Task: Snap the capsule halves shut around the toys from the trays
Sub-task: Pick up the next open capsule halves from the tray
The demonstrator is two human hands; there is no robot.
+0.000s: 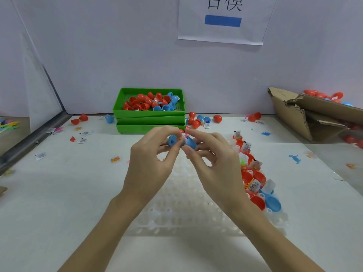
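My left hand (151, 156) pinches one blue capsule half (173, 140) above the table's middle. Close beside it, my right hand (208, 154) pinches the other blue capsule half (191, 144). The two halves are tilted toward each other and still apart. A small bagged toy (182, 138) shows in the gap between them. Below my hands lies a clear plastic holder tray (182, 205). Its right column holds several open red capsule halves (253, 179) with bagged toys, and a blue half (273, 203).
Stacked green trays (149, 116) with several red and blue capsule halves stand at the back. Loose capsules (196, 119), toy packets and small plastic dinosaurs (295, 158) lie scattered on the white table. A torn cardboard box (306, 112) with capsules sits at the right. A metal rail (35, 136) borders the left.
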